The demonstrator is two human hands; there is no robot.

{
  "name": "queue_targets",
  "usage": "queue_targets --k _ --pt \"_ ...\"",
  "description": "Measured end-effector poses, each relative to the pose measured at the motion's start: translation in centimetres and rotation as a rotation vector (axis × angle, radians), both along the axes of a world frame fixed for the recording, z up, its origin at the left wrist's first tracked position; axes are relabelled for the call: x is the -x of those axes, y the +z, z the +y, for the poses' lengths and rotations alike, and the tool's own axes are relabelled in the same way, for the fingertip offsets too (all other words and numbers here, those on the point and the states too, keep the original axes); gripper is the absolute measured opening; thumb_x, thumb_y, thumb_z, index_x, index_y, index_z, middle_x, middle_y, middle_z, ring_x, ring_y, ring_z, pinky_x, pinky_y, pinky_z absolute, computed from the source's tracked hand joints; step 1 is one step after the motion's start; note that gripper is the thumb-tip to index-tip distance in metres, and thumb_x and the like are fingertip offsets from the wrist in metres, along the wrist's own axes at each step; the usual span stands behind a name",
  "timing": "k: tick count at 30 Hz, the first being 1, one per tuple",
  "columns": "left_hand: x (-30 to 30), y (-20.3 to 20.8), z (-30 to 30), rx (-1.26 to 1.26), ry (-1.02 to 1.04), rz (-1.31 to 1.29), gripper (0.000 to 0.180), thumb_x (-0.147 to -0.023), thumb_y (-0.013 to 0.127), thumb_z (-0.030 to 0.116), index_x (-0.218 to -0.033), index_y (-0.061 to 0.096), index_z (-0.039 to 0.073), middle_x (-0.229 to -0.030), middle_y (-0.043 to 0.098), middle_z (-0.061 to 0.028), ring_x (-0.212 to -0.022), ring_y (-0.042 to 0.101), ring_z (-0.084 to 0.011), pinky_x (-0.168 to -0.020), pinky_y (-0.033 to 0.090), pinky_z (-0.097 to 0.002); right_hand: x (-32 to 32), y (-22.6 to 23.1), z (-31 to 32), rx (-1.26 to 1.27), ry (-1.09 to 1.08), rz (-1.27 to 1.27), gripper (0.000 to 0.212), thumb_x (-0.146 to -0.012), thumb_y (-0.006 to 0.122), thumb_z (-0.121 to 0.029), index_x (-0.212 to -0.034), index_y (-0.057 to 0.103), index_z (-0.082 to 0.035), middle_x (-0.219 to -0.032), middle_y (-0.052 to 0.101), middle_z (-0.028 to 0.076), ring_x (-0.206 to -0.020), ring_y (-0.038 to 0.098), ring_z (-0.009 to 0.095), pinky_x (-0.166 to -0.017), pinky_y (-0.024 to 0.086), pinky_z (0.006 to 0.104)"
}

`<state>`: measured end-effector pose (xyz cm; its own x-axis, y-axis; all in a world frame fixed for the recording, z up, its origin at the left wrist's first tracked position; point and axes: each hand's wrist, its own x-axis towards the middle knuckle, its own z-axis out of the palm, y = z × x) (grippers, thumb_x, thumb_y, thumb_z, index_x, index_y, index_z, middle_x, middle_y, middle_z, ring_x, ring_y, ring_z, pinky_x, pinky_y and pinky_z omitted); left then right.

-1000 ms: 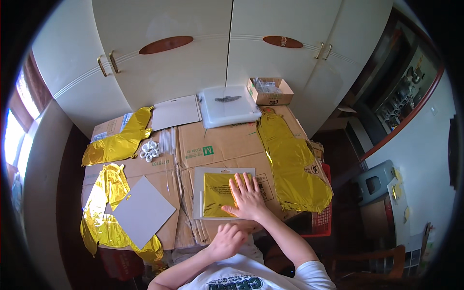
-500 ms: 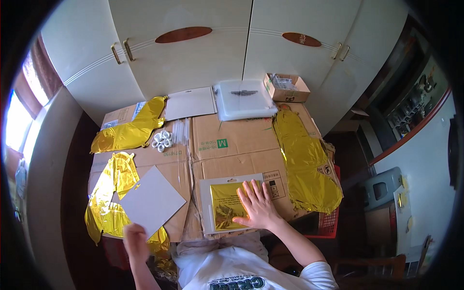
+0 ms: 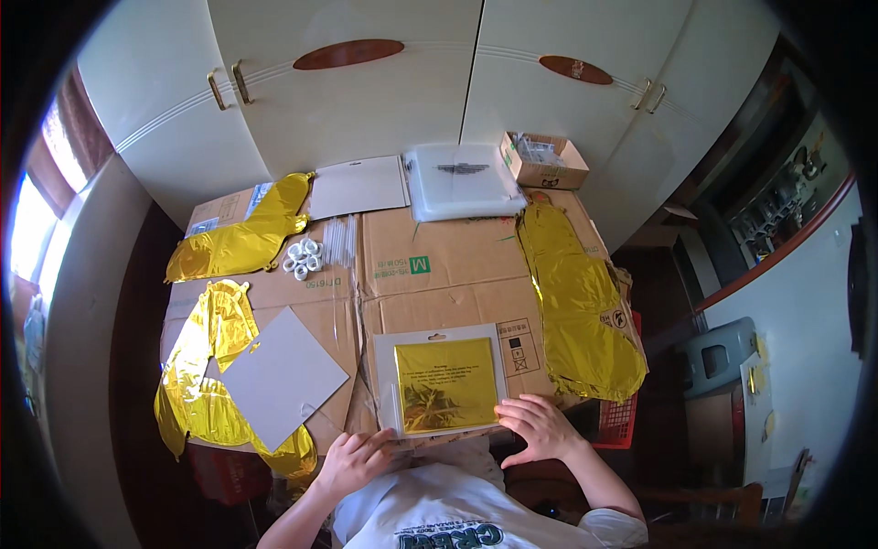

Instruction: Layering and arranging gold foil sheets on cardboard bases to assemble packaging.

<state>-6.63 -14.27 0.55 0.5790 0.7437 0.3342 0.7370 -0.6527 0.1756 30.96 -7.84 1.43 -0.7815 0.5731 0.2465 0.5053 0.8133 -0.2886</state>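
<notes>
A flat gold foil packet (image 3: 446, 384) in a clear hang-hole bag with a white edge lies on the cardboard in front of me. Its lower left corner is at the fingertips of my left hand (image 3: 355, 460), whose fingers are bent and closed there. My right hand (image 3: 541, 430) rests at the lower right edge of the bag, fingers stretched and thumb apart. Left of the bag, a grey card (image 3: 285, 377) lies tilted, partly over a crumpled gold foil balloon (image 3: 206, 389).
Flattened cardboard (image 3: 439, 306) covers the table. Further gold foil balloons lie at the back left (image 3: 247, 238) and right (image 3: 585, 316). Behind are white ribbon rolls (image 3: 302, 258), clear straws (image 3: 339, 240), grey cards (image 3: 357, 186), stacked clear bags (image 3: 465, 188) and a small box (image 3: 544, 163).
My right hand has slid off the gold packet's face to its lower right edge. My left hand has come from beside the grey card to the bag's lower left corner.
</notes>
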Motion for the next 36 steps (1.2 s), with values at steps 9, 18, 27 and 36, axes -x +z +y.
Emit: queue_targets --k 9,18,27,36 --pt "-0.9 -1.1 0.0 -0.015 0.115 -0.233 0.021 -0.073 0.076 0.012 -0.082 0.058 0.011 -0.096 0.070 0.0011 -0.080 0.061 -0.0171 -0.067 0.049 -0.0307 1.3 -2.5 -1.2 -0.127 -0.178 0.154 0.028 -0.080 0.075 -0.032 -0.092 0.060 -0.012 -0.117 0.065 0.002 -0.115 0.060 0.018 -0.101 0.044 0.0385" --pt "-1.9 -0.7 0.3 0.039 0.178 -0.313 0.023 -0.069 0.079 0.010 -0.078 0.057 0.009 -0.086 0.069 -0.0019 -0.074 0.063 -0.0220 -0.063 0.050 -0.0331 2.4 -2.8 -1.3 -0.123 -0.308 0.300 0.018 -0.081 0.075 -0.024 -0.081 0.061 -0.012 -0.101 0.071 0.000 -0.101 0.067 0.017 -0.092 0.048 0.0363" --pt "-2.1 -0.7 0.8 0.177 0.281 -0.443 0.021 -0.074 0.076 0.007 -0.073 0.056 0.008 -0.074 0.065 -0.0044 -0.059 0.059 -0.0230 -0.054 0.047 -0.0343 2.9 -3.1 -1.5 -0.125 -0.365 0.329 0.016 -0.084 0.073 -0.021 -0.079 0.060 -0.012 -0.096 0.072 0.001 -0.098 0.068 0.017 -0.091 0.048 0.0358" --pt "-2.9 0.2 1.5 0.253 0.406 -0.333 0.017 -0.083 0.069 0.014 -0.078 0.054 0.008 -0.065 0.056 -0.0080 -0.058 0.059 -0.0284 -0.051 0.046 -0.0395 3.8 -3.3 -1.8 -0.149 -0.439 0.350 0.015 -0.083 0.071 -0.017 -0.077 0.059 -0.011 -0.093 0.071 0.002 -0.097 0.068 0.017 -0.091 0.048 0.0358"
